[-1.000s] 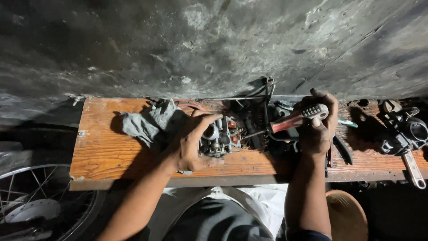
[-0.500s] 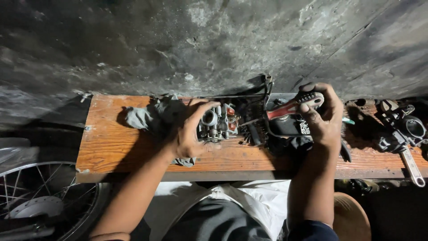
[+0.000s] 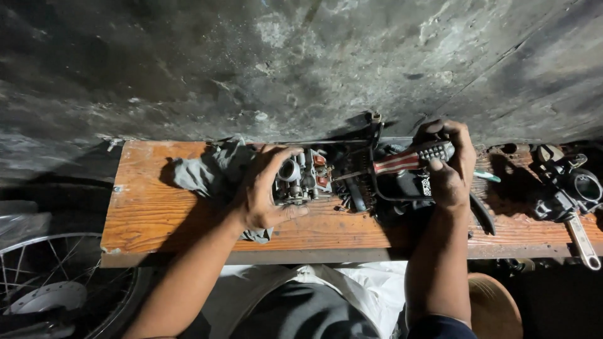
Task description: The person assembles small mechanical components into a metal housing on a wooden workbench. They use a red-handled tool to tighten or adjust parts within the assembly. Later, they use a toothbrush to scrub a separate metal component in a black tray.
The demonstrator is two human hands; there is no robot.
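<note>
In the head view, a worn orange-brown wooden table (image 3: 157,213) runs across the middle of the frame, set against a dark, stained concrete wall (image 3: 301,69). The left hand (image 3: 264,191) is clamped on the near and left sides of a small metal carburetor (image 3: 300,179), which sits on the table just left of centre; the thumb lies along its near edge and the fingers curl over its top, beside the round silver opening. Touching that hand at 9 o'clock lies a crumpled grey rag (image 3: 207,169), part of it tucked under the palm. At 3 o'clock from the carburetor the right hand (image 3: 449,166) is closed round the grip of a screwdriver (image 3: 408,160) with a red-and-white striped handle and a black ribbed end; its thin shaft points toward the carburetor, though whether the tip touches it cannot be told. Under and around the right hand lies a dark heap of black parts and hoses (image 3: 389,188), too shadowed to name singly. At the table's far right sits another dark metal assembly (image 3: 568,185) with a round opening, and a silver wrench (image 3: 581,242) juts over the near edge at 5 o'clock from it. At the lower left corner, below the table, 1 spoked motorcycle wheel (image 3: 44,282) shows. The 2 hands are well apart.
</note>
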